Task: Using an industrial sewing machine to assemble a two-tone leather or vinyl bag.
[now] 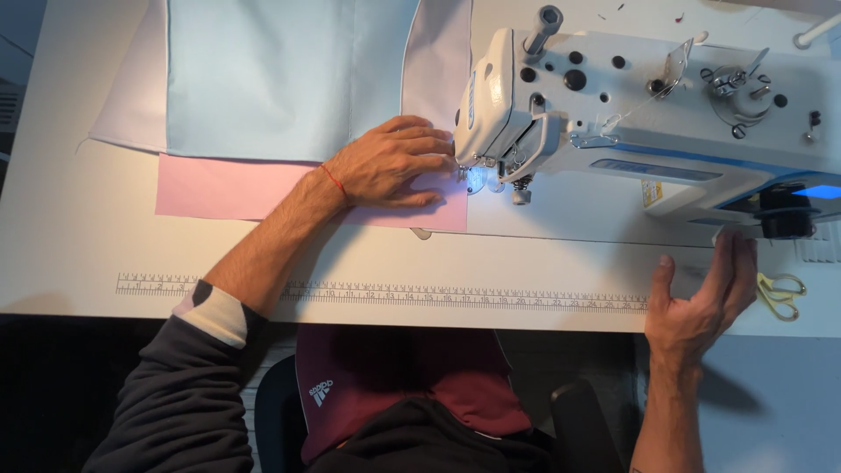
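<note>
Nearest the body, the right hand (701,302) hovered open and empty at the front edge of the white desk (79,236), just beside yellow-handled scissors (780,293), below the machine's handwheel (786,215). Farther in, the left hand (390,164) lay flat, fingers spread, pressing the pink fabric (228,188) beside the needle of the white sewing machine (648,114). Beyond lay pale blue fabric (280,74).

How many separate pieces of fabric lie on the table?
3: a pink piece under the left hand, a light blue piece above it, a white piece beneath that. More may be hidden.
</note>
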